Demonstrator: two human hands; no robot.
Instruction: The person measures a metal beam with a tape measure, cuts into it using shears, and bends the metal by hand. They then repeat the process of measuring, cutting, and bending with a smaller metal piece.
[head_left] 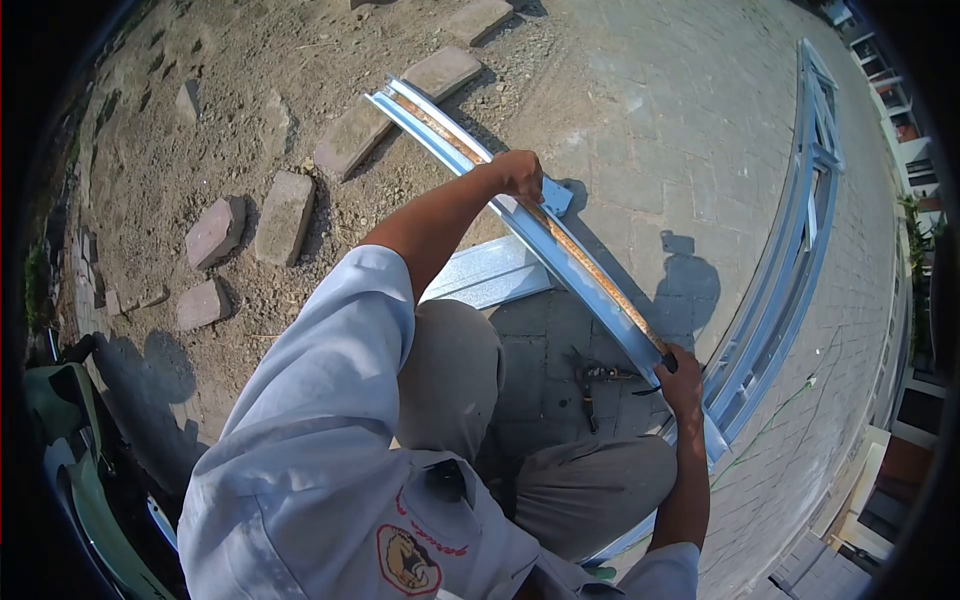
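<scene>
Crouching over the channel (560, 245), which lies across the paving, the left hand (518, 172) clamps its upper stretch while the right hand (682, 380) grips a dark marker near its lower end. A slack left grip could let the channel shift, skewing the mark toward the pliers (590, 385) below.

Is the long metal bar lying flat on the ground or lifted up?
Lifted up. The left hand and right hand hold the metal bar above the paving, and the bar casts its shadow on the ground beneath.
</scene>
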